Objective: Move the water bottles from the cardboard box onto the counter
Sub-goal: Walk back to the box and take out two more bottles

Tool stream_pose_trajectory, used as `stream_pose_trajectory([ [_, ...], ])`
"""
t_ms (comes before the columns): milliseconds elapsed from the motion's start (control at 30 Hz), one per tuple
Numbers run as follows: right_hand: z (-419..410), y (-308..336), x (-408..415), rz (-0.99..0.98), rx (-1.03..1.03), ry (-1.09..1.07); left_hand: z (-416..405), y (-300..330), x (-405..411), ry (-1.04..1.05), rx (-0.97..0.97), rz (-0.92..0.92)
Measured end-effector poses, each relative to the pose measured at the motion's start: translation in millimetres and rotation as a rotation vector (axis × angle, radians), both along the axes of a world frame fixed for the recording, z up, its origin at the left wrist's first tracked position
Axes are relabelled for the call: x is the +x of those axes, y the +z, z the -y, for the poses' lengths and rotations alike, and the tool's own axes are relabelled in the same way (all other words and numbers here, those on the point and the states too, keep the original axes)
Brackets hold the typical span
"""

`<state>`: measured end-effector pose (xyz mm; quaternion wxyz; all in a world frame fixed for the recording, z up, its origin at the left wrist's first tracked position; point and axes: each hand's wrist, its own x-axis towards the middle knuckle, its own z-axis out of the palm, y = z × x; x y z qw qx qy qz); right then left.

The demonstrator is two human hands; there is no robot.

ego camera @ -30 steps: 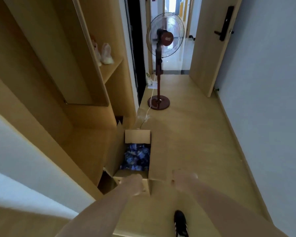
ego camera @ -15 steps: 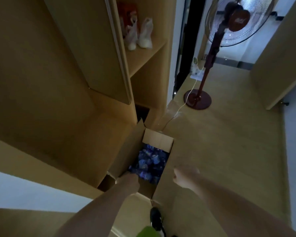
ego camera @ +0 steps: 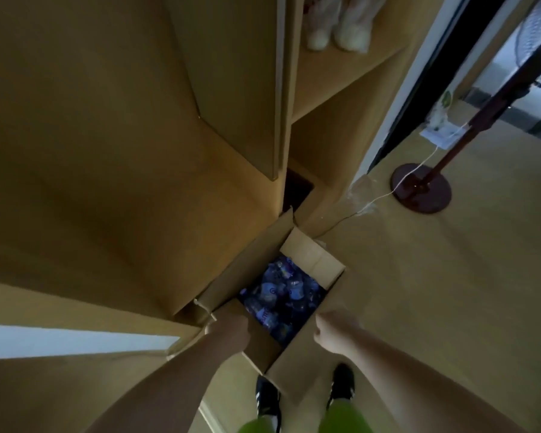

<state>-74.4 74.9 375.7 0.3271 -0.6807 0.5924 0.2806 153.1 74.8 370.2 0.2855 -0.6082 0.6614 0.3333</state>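
Head view
Box: cardboard box (ego camera: 313, 260) on floor (ego camera: 434, 292), flaps open, pushed against foot of wooden cabinet (ego camera: 138, 151).
Bottles: water bottles (ego camera: 281, 295) w/ blue labels, packed inside box, all lying in it; count unclear, blurry.
Counter: pale slab (ego camera: 60, 340) at left edge, beside box's near-left corner.
L hand: left hand (ego camera: 228, 331) over box's near-left edge, fingers curled downward; whether it grips flap or a bottle – can't tell.
R hand: right hand (ego camera: 333, 334) at box's near-right flap, fingers bent; contact w/ flap unclear, grip can't tell.
Feet: black shoes (ego camera: 342, 384) just behind box.
Fan: stand fan base (ego camera: 422, 192) on floor, far right, well apart from box.
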Motion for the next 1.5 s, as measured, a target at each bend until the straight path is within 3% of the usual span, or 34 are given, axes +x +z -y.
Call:
stream_pose_trajectory([
  [367,65,-84,-39,0.030,0.195,0.341,-15,-70,-51,0.521,0.206,0.063],
  [600,117,-153,-69,0.179,0.348,0.123,12,-133,-112,0.812,0.155,-0.064],
  [800,124,-256,-29,0.315,0.340,0.022,21,-230,-127,1.042,0.171,-0.158],
  [1000,110,-376,14,0.325,0.349,-0.143,15,-332,-118,1.569,-0.006,-0.366],
  [1300,87,-481,72,0.389,0.377,-0.450,-7,-410,-106,1.595,-0.031,-0.360],
  [1500,90,-510,84,0.365,0.346,-0.413,-1,-423,-104,1.557,0.012,-0.391],
])
